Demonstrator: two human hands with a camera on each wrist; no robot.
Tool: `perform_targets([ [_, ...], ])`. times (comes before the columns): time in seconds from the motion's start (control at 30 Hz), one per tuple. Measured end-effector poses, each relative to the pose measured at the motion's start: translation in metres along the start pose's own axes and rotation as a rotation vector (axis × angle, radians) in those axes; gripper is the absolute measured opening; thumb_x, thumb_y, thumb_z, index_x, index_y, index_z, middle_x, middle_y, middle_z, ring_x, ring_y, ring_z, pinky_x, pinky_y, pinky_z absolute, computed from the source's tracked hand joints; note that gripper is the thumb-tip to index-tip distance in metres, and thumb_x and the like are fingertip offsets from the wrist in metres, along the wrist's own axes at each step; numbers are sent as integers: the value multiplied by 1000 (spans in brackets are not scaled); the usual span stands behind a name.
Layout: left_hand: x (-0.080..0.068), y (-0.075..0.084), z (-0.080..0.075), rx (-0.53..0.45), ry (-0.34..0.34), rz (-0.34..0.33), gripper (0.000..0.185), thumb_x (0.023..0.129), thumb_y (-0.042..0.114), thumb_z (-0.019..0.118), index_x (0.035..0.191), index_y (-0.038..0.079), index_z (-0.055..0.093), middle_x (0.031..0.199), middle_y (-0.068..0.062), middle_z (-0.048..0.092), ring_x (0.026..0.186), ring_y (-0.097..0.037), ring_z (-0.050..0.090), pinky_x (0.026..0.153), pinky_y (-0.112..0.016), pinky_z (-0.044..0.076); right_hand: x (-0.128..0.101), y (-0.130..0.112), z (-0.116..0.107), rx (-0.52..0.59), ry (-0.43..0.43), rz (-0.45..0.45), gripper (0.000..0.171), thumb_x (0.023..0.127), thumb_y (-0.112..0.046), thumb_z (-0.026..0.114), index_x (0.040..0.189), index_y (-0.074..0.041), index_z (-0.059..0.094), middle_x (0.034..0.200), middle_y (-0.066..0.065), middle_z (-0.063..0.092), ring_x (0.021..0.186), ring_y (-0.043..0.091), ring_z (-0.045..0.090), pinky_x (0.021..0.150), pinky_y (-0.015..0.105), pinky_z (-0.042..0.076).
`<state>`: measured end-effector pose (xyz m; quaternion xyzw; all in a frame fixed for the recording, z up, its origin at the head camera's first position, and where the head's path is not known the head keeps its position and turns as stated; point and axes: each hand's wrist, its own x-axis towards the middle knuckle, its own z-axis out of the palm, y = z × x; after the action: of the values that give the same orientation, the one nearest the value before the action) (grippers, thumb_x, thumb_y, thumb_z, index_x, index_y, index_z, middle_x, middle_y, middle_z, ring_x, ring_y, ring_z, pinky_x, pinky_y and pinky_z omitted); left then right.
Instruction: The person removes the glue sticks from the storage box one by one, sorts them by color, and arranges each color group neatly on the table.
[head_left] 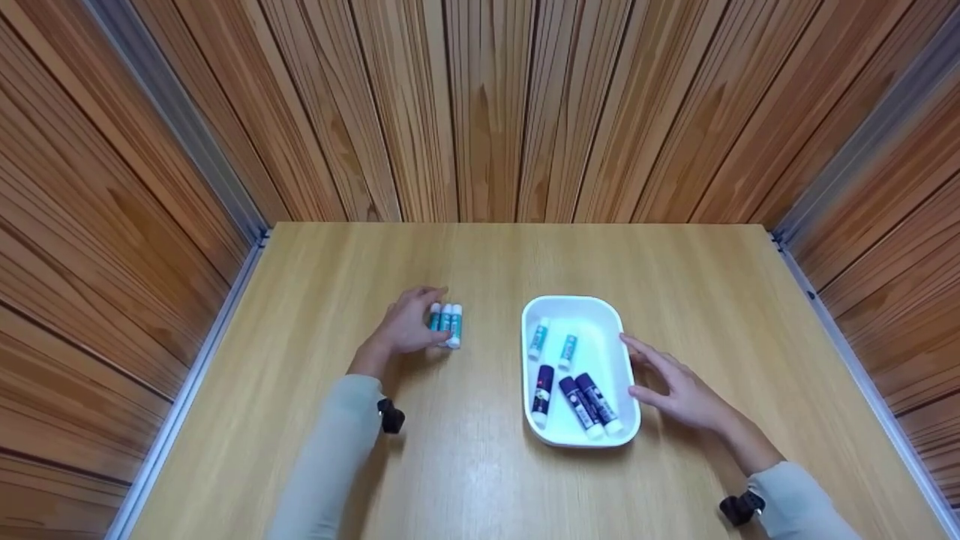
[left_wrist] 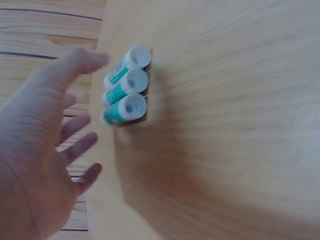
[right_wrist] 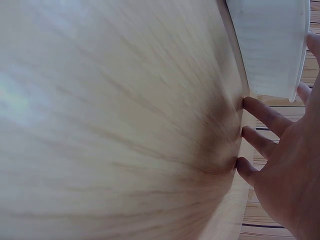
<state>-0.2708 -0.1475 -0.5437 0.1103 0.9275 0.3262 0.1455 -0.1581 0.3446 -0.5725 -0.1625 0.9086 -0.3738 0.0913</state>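
Observation:
Three teal-and-white glue sticks (head_left: pixel 455 325) lie side by side in a row on the table, white caps showing in the left wrist view. My left hand (head_left: pixel 411 321) is right beside them, its thumb and fingers spread around the row without closing on it. In the left wrist view a gap shows between the fingers and the sticks. A white tray (head_left: pixel 555 302) holds two small teal glue sticks (head_left: pixel 568 352) and three larger dark purple glue sticks (head_left: pixel 543 391). At the tray's right rim is my right hand (head_left: pixel 679 386), thumb and forefinger along the edge, other fingertips on the table.
The wooden table (head_left: pixel 480 480) runs back to a plank wall (head_left: pixel 487 112), with more plank panels on both sides. Metal rails (head_left: pixel 187 390) line the side edges. A small black device (head_left: pixel 390 416) sits on each wrist.

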Motion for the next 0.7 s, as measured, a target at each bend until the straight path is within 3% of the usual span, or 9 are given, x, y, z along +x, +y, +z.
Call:
perform_targets([
  [0.23,1,17,4,21,47,81,85,100,35,84,174,25,44,181,-13,40,169,-41,36,140,-71,25,0,-1,0,-2,9,-5,84,109,-40,73,180,-33,27,182,16,43,163,50,46,129,88,25],
  [0.47,1,33,7,22,73,146,81,100,33,84,171,22,49,178,-16,46,167,-44,40,136,-71,33,2,0,1,0,17,-28,82,110,-37,73,179,-28,31,177,19,49,161,51,49,128,88,25],
  [0.7,2,51,12,41,72,177,80,101,34,84,172,25,49,177,-15,46,166,-43,41,136,-70,35,1,-1,2,-7,16,-18,82,110,-39,72,180,-27,31,180,18,45,162,51,47,128,88,26],
])
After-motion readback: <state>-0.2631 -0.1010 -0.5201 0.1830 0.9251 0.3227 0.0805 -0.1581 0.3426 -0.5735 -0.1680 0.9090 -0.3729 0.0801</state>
